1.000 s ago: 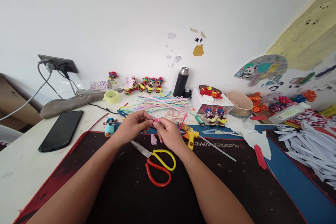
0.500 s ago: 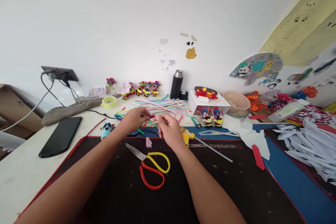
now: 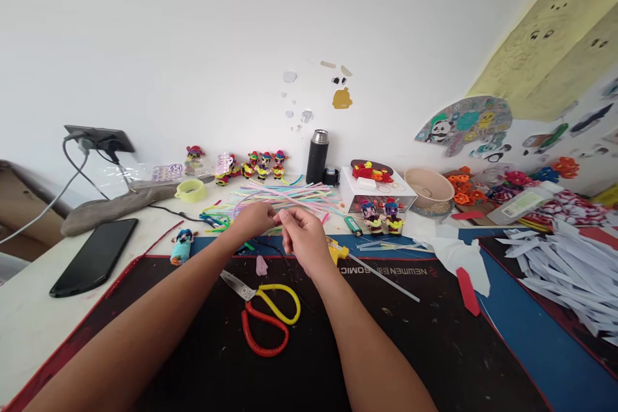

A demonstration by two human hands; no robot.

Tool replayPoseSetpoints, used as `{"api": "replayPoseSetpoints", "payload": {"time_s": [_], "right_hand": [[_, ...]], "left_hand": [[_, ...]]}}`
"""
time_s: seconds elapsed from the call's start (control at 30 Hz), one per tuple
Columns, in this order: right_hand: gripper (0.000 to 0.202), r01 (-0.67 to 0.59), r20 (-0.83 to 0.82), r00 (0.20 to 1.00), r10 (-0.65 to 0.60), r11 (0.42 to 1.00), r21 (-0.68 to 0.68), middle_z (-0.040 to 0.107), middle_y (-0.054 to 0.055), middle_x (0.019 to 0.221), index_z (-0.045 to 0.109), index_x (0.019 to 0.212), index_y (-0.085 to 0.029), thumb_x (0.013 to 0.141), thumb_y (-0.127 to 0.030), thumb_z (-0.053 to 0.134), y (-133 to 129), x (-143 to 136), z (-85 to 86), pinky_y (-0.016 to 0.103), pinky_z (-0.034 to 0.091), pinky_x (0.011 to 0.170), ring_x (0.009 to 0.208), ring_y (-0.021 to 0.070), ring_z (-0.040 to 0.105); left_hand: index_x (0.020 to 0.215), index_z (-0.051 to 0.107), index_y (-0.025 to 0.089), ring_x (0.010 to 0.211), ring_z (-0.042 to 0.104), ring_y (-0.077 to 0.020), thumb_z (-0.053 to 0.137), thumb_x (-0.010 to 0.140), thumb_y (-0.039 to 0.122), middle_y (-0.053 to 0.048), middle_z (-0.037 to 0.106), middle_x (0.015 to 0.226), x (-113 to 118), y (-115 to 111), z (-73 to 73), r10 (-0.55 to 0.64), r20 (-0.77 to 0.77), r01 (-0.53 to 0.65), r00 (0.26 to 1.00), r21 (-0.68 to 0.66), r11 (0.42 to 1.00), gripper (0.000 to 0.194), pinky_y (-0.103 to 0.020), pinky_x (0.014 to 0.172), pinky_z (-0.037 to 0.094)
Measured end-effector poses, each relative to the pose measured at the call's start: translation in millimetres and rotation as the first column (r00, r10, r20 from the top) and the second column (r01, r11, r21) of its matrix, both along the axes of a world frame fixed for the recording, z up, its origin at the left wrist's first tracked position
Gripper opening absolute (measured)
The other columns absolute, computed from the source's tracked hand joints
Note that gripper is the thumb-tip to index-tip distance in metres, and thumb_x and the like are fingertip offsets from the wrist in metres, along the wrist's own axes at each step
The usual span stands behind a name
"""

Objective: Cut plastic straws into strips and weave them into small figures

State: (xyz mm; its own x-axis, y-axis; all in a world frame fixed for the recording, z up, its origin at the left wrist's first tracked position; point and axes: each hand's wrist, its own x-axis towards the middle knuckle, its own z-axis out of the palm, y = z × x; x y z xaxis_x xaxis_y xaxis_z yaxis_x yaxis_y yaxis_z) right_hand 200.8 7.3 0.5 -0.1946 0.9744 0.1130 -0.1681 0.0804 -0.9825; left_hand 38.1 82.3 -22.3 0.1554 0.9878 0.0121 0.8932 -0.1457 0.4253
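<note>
My left hand point(image 3: 254, 220) and my right hand point(image 3: 305, 236) meet above the far edge of the black mat point(image 3: 309, 347), fingertips pinched together. What they pinch is too small and hidden to make out. Scissors point(image 3: 250, 294) with one yellow and one red handle lie on the mat below my wrists. Between the scissors and my hands is a small pink piece point(image 3: 261, 265). Beyond my right wrist, a yellow glue gun point(image 3: 337, 251) is partly covered, with a long translucent glue stick point(image 3: 386, 278) extending to its right.
Pastel pipe cleaners point(image 3: 290, 196) are heaped behind my hands. A black thermos point(image 3: 317, 158) stands by the wall, beside a white box point(image 3: 379, 190) and a beige bowl point(image 3: 429, 187). A phone point(image 3: 94, 257) lies left, near a small blue-bodied figure point(image 3: 182, 247). Paper strips point(image 3: 560, 277) fill the right.
The view has shifted slightly, so the scene sits further left. My hands have drawn closer together, and the small reddish-pink bit seen between them earlier is now hidden.
</note>
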Motion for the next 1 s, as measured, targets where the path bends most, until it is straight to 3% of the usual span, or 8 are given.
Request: {"api": "replayPoseSetpoints", "payload": {"time_s": [0.1, 0.23, 0.33, 0.43, 0.6, 0.8, 1.0], "right_hand": [[0.039, 0.014, -0.028, 1.0, -0.014, 1.0, -0.013, 0.048, -0.007, 0.051, 0.067, 0.088, -0.019, 0.089, -0.058, 0.065, -1.0, 0.2, 1.8, 0.024, 0.034, 0.041, 0.038, 0.0092, 0.043], [0.041, 0.02, -0.023, 1.0, -0.02, 1.0, -0.011, 0.048, -0.007, 0.052, 0.066, 0.088, -0.019, 0.089, -0.059, 0.066, -3.8, -0.4, 3.1, 0.024, 0.036, 0.043, 0.04, 0.0096, 0.044], [0.042, 0.018, 0.008, 1.0, -0.018, 1.0, -0.009, 0.048, -0.006, 0.052, 0.066, 0.088, -0.018, 0.09, -0.06, 0.066, -5.9, -1.9, 1.3, 0.023, 0.035, 0.042, 0.041, 0.0101, 0.046], [0.041, 0.035, 0.056, 0.998, -0.036, 0.999, 0.03, 0.048, -0.006, 0.052, 0.067, 0.09, -0.018, 0.092, -0.059, 0.064, -7.6, -4.2, -2.7, 0.024, 0.035, 0.043, 0.041, 0.0108, 0.046], [0.04, -0.006, 0.179, 0.984, -0.006, 0.998, 0.068, 0.05, -0.005, 0.053, 0.064, 0.087, -0.02, 0.095, -0.059, 0.061, -13.0, -10.0, -8.2, 0.025, 0.036, 0.045, 0.042, 0.0121, 0.047], [0.043, -0.023, 0.266, 0.964, -0.006, 0.994, 0.106, 0.05, -0.004, 0.052, 0.063, 0.085, -0.022, 0.097, -0.062, 0.058, -16.4, -13.2, -10.8, 0.028, 0.037, 0.047, 0.042, 0.0141, 0.048], [0.041, -0.034, 0.263, 0.965, 0.009, 0.995, 0.091, 0.051, -0.004, 0.052, 0.065, 0.086, -0.022, 0.096, -0.061, 0.059, -18.5, -14.6, -8.4, 0.028, 0.036, 0.045, 0.042, 0.0143, 0.048]], "left_hand": [[0.094, 0.079, 0.024, 0.085, 0.071, -0.0281, 0.058, 0.084, 0.042, -0.009, 0.081, 0.096, -27.4, -17.6, 14.5, 0.017, 0.034, -0.019, 0.999, 0.052, 0.998, 0.031, -0.033, 0.073, 0.048], [0.098, 0.079, 0.024, 0.09, 0.07, -0.0282, 0.058, 0.084, 0.049, -0.008, 0.082, 0.101, -95.7, -43.0, 41.8, 0.132, 0.057, -0.138, 0.99, 0.116, 0.984, 0.035, -0.031, 0.074, 0.048], [0.104, 0.077, 0.021, 0.09, 0.069, -0.0265, 0.056, 0.088, 0.047, -0.007, 0.082, 0.102, -146.8, -62.4, 58.7, 0.276, -0.058, -0.267, 0.959, 0.131, 0.955, 0.037, -0.029, 0.075, 0.045], [0.104, 0.077, 0.019, 0.088, 0.067, -0.0259, 0.055, 0.091, 0.042, -0.007, 0.082, 0.103, -180.0, -81.8, 63.5, 0.371, -0.209, -0.352, 0.905, 0.122, 0.928, 0.035, -0.028, 0.07, 0.041], [0.097, 0.078, 0.019, 0.083, 0.067, -0.0286, 0.058, 0.089, 0.041, -0.011, 0.08, 0.092, -195.0, -98.3, 43.9, 0.393, -0.33, -0.401, 0.858, 0.045, 0.915, 0.031, -0.029, 0.062, 0.035], [0.076, 0.07, 0.019, 0.08, 0.066, -0.0289, 0.067, 0.083, 0.039, -0.012, 0.076, 0.083, -191.2, -89.4, 18.3, 0.412, -0.328, -0.419, 0.85, 0.051, 0.906, 0.022, -0.029, 0.063, 0.033], [0.07, 0.065, 0.02, 0.074, 0.062, -0.0255, 0.064, 0.081, 0.036, -0.007, 0.072, 0.074, -197.8, -90.2, 20.2, 0.451, -0.248, -0.455, 0.857, 0.046, 0.89, 0.02, -0.028, 0.063, 0.034]]}}
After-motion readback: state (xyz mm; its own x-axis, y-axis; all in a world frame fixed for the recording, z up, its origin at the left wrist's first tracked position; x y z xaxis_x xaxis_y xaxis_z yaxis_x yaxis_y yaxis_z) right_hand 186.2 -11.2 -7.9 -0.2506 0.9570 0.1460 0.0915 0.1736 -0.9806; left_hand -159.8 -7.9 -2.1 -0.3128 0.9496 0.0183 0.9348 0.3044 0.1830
